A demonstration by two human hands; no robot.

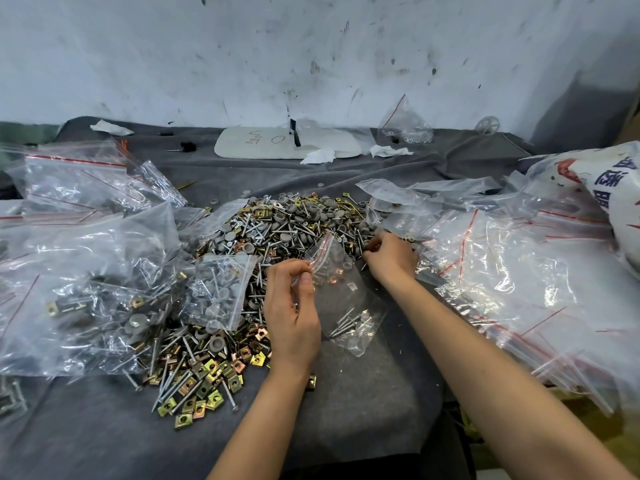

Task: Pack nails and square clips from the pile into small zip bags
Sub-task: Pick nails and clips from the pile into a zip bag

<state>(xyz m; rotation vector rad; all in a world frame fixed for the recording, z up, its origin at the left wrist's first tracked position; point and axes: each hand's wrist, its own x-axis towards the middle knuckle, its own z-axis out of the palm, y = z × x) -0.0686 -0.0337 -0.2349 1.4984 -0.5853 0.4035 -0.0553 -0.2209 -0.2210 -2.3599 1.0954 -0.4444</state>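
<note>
A big pile (277, 230) of nails, grey caps and brass square clips covers the middle of the grey cloth. My left hand (292, 306) pinches the red-lined mouth of a small clear zip bag (341, 299), which holds several nails and a few clips. Beyond the bag, my right hand (389, 256) reaches into the pile's right side with curled fingers on small parts; what it holds is hidden. More square clips (207, 379) lie spread at the pile's near-left edge.
Filled zip bags (114, 306) are heaped on the left. Empty zip bags (519, 271) are stacked on the right beside a printed white sack (609, 188). A white board (277, 142), tissues and another bag (405, 128) lie by the stained wall.
</note>
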